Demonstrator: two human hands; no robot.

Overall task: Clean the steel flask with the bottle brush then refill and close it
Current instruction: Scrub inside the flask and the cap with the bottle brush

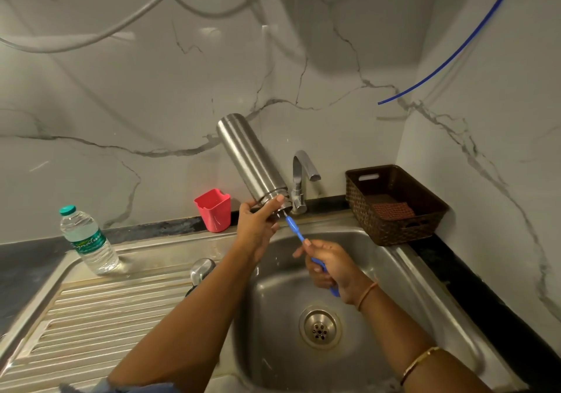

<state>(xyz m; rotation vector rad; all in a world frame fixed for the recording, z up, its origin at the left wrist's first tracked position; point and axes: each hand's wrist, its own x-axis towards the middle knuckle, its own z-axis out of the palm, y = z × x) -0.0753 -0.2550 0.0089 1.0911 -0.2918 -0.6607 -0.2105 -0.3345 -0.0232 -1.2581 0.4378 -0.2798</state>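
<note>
The steel flask (249,157) is tilted with its base up and its mouth pointing down over the sink basin (391,286). My left hand (258,225) grips it near the neck. A blue bottle brush (295,228) goes into the mouth; its bristle end is hidden inside. My right hand (329,263) grips the brush's blue handle below the flask. The flask's steel cap (201,269) lies on the draining board, partly behind my left forearm.
A plastic water bottle (88,241) stands on the draining board (100,307) at left. A red cup (213,209) sits on the back ledge, the tap (300,180) just right of the flask. A brown basket (394,204) holding a cloth stands at right.
</note>
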